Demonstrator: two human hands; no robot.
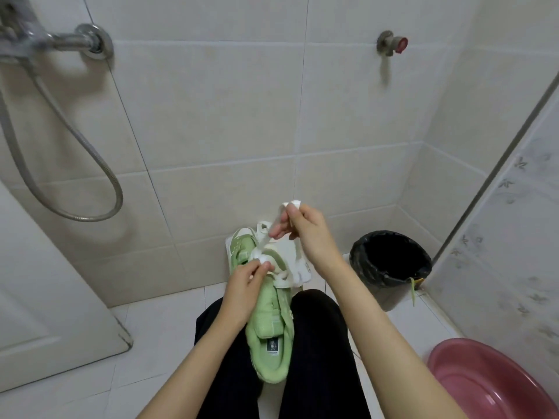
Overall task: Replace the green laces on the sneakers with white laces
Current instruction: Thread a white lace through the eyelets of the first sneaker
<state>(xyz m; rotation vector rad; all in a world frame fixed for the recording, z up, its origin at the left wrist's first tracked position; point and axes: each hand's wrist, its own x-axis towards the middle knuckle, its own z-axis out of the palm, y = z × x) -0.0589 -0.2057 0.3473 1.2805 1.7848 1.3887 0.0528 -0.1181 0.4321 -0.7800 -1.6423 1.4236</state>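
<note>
A light green sneaker (272, 325) lies between my knees, heel towards me, toe pointing away. A white lace (273, 229) runs up from its eyelets. My left hand (246, 285) pinches one end of the white lace just above the shoe's tongue. My right hand (302, 226) is raised higher and pinches the other stretch of the lace, with its end looped over my fingers. A second green and white sneaker (242, 246) lies on the floor behind, partly hidden by the first one and my hands. A green lace (413, 290) hangs over the rim of the bin.
A black-lined waste bin (390, 261) stands on the tiled floor at the right. A pink basin (484, 379) sits at the lower right. A shower hose (75, 164) hangs on the left wall, beside a white door (45, 282). A tap (391, 45) sticks out of the back wall.
</note>
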